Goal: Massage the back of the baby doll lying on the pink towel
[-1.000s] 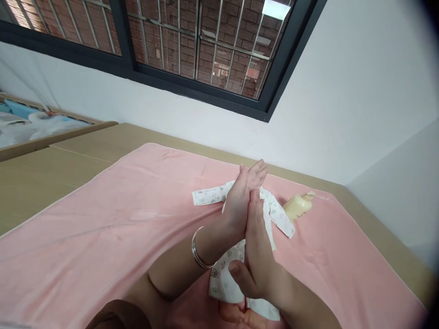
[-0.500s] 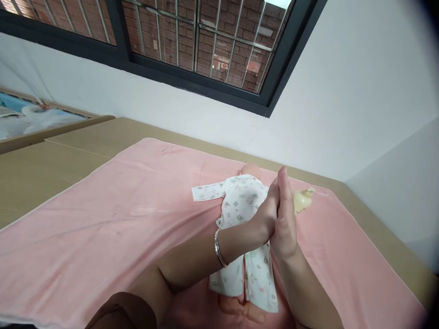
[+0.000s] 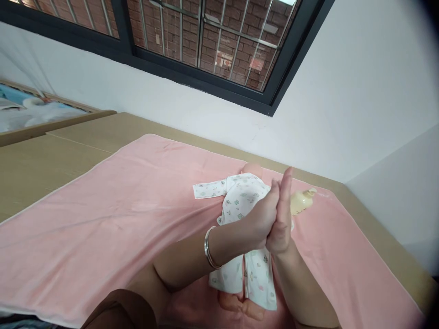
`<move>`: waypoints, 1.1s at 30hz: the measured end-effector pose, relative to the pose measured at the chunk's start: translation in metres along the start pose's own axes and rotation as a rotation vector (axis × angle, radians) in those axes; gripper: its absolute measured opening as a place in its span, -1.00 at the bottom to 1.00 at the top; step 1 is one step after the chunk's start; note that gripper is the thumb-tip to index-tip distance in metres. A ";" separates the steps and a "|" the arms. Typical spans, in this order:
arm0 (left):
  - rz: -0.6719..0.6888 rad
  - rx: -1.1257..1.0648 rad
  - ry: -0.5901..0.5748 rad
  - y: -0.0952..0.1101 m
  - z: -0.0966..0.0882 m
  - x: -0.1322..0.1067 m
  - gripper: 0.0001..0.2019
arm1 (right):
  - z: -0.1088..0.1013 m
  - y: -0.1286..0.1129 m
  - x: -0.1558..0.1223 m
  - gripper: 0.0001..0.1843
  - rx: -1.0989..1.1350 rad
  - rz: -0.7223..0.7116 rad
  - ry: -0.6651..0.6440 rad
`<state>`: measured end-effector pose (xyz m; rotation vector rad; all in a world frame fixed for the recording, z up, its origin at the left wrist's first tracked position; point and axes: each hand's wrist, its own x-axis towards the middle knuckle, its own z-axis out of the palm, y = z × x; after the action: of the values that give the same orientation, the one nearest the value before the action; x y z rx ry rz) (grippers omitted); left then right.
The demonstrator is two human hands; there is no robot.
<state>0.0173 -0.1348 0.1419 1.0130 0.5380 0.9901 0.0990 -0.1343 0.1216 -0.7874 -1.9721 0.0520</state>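
Observation:
My left hand [image 3: 261,221] and my right hand [image 3: 282,224] are pressed palm to palm, fingers stretched out and pointing away from me. No object shows between them. A silver bangle [image 3: 207,249] circles my left wrist. Below my hands, a baby doll [image 3: 242,201] in white printed clothes lies with its feet [image 3: 242,306] towards me; my hands and forearms cover part of its body. One sleeve [image 3: 209,189] reaches out to the left. Just right of my fingertips lies a pale yellow bottle [image 3: 302,202] with a light top, partly hidden by my right hand.
The doll rests on a pink blanket [image 3: 113,219] with soft folds, spread over a wooden surface [image 3: 78,141]. Behind it rise a white wall [image 3: 219,123] and a dark-framed window [image 3: 206,91] with bars outside. A wooden-edged bin [image 3: 41,116] holding plastic-wrapped things is at the far left.
My pressed hands have shifted slightly to the left and tilted a little, staying palm to palm. The view has moved slightly; the doll and bottle lie as before.

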 end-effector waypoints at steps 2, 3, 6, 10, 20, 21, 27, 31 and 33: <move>0.044 0.004 0.057 0.009 -0.008 0.002 -0.34 | 0.009 -0.007 -0.004 -0.10 0.023 -0.022 -0.054; 0.071 0.012 0.100 0.015 -0.012 0.003 -0.33 | 0.014 -0.011 -0.006 -0.06 0.032 -0.033 -0.079; 0.179 0.053 0.193 0.035 -0.025 0.003 -0.30 | 0.026 -0.020 -0.010 -0.04 0.081 -0.088 -0.135; 0.305 0.103 0.299 0.049 -0.039 0.010 -0.31 | 0.031 -0.025 -0.016 -0.17 0.157 -0.113 -0.147; 0.479 0.447 0.640 0.000 -0.101 0.093 -0.67 | 0.030 0.069 0.005 -0.52 -0.018 0.529 -0.112; 0.429 0.515 0.617 -0.010 -0.105 0.100 -0.70 | 0.032 0.083 0.006 -0.53 -0.085 0.570 -0.154; 0.405 0.964 0.550 -0.064 -0.121 0.119 -0.69 | 0.045 0.133 -0.001 -0.49 -0.195 0.427 -0.378; 0.419 1.085 0.572 -0.079 -0.129 0.122 -0.64 | 0.049 0.143 -0.006 -0.48 -0.382 0.546 -0.390; 0.410 1.079 0.590 -0.081 -0.131 0.123 -0.62 | 0.051 0.137 -0.007 -0.43 -0.502 0.646 -0.390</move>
<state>0.0102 0.0176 0.0174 1.8342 1.4908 1.4023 0.1289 -0.0151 0.0415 -1.8393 -2.0264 0.0989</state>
